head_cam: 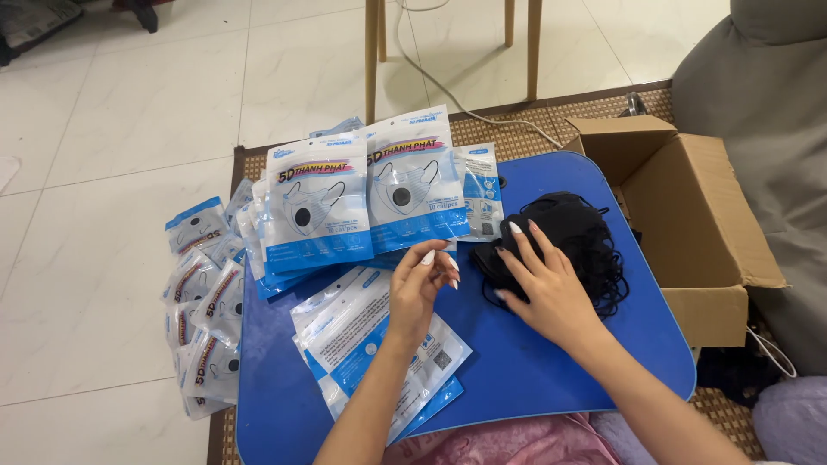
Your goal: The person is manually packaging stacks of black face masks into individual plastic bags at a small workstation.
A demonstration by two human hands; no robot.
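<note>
A pile of black face masks point(577, 237) lies on the blue tabletop point(551, 362), right of centre. My right hand point(543, 280) rests flat on the pile's left side, fingers spread over the masks. Just to the left, my left hand point(422, 288) hovers with its fingers curled loosely; nothing shows in it. Under my left forearm lie a few flat blue-and-white mask packets point(362, 331). Behind them, two tall stacks of filled mask packets point(366, 194) stand along the far edge of the table.
Several more packets point(202, 319) have slid off the table's left side onto the woven mat. An open cardboard box point(689, 215) sits at the right, next to a grey cushion point(767, 95). Wooden chair legs point(372, 52) and a white cable are on the tiled floor behind.
</note>
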